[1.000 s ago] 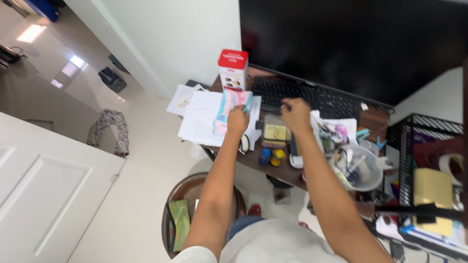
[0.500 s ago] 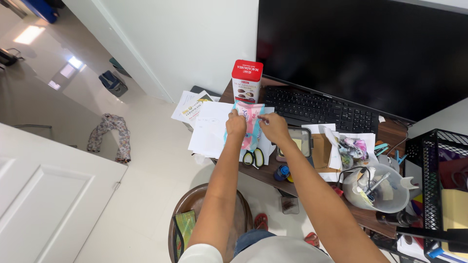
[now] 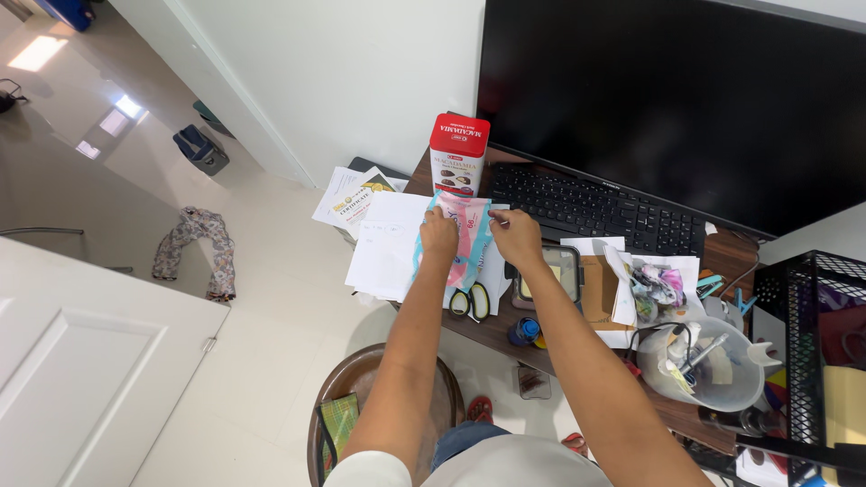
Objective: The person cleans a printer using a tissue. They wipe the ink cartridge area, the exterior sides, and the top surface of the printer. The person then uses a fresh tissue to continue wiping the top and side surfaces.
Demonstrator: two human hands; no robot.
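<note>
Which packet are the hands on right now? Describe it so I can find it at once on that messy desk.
Start at the black keyboard under the big dark monitor. Just off its near-left corner, below the red-lidded tin, a flat soft packet lies on white papers, with the left hand and right hand on it. It alone is pink with light-blue edges.

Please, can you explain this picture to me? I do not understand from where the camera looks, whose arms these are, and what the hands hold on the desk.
The camera sits on a person's head and looks down, so both arms are that person's own. The left hand and right hand together hold a pink and blue packet over white papers on a brown desk. Behind it stand a red-lidded tin, a black keyboard and a dark monitor. Nearby lie scissors and a clear jug holding pens. A round stool is below.
</note>
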